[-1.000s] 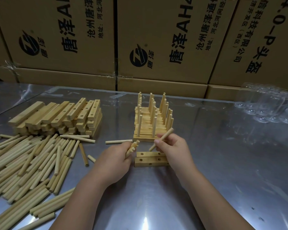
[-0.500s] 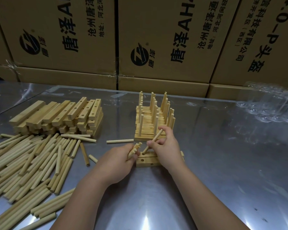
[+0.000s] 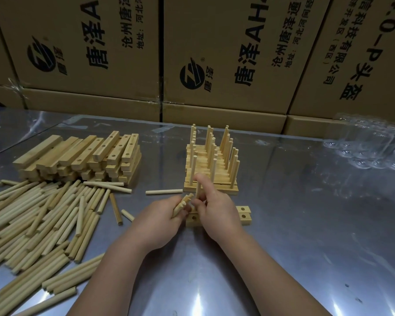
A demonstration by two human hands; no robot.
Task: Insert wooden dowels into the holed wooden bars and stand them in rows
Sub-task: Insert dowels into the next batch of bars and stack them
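The right hand (image 3: 217, 208) pinches one upright dowel (image 3: 198, 190) between thumb and fingers and holds it over the left end of a holed bar (image 3: 243, 218) that lies flat on the steel table (image 3: 306, 224). I cannot see the hole under the fingers, so I cannot tell if the tip is already inside. The left hand (image 3: 160, 218) is closed around a small bundle of spare dowels (image 3: 183, 204), touching the right hand from the 9 o'clock side.

Directly at 12 o'clock from the hands stand the finished bars (image 3: 211, 176), several rows pressed together, each with dowels pointing up. At 10 o'clock from the hands is a stack of empty bars (image 3: 82, 156), still large, and from 8 to 9 o'clock a wide heap of loose dowels (image 3: 39, 220). So I judge that the work is only a small part done; the bar in hand shows two free holes at its right end.

For room: the finished rows are just beside the fingers, and a careless lift could knock their front dowels. One single dowel (image 3: 164, 191) lies at 11 o'clock, near the rows. From 2 to 5 o'clock the table is open. Clear plastic packaging (image 3: 372, 149) lies at 2 o'clock, well apart, and cardboard boxes (image 3: 214, 53) close the far edge.
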